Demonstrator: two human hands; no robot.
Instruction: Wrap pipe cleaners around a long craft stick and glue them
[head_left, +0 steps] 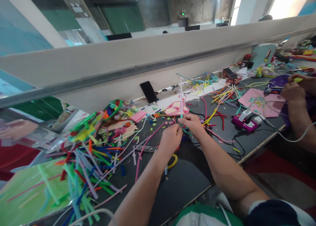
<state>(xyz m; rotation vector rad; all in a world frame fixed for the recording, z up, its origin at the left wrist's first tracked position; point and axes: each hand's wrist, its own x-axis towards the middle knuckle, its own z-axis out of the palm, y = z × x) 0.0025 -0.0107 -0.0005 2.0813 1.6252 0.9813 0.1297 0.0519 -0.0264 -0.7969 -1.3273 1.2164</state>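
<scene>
Over the dark table, my right hand (193,124) pinches the lower end of an upright pale pink strip (181,92), with a bit of teal at the thumb. Right beside it, my left hand (171,137) is closed, its fingertips near the foot of the strip; what lies in them is hidden. Just behind my hands is a pink and cream patterned oval piece (172,108). A metal blade-like tool (148,149) lies partly under my left wrist. Between my forearms sits a yellow ring (174,161).
Heaps of coloured fuzzy strips (91,173) cover the left side, near a green sheet (34,196). A black phone (148,91) leans against the partition (123,59). At right are a purple power strip (244,123), cables, pink sheets (261,102) and another person's hands (293,91).
</scene>
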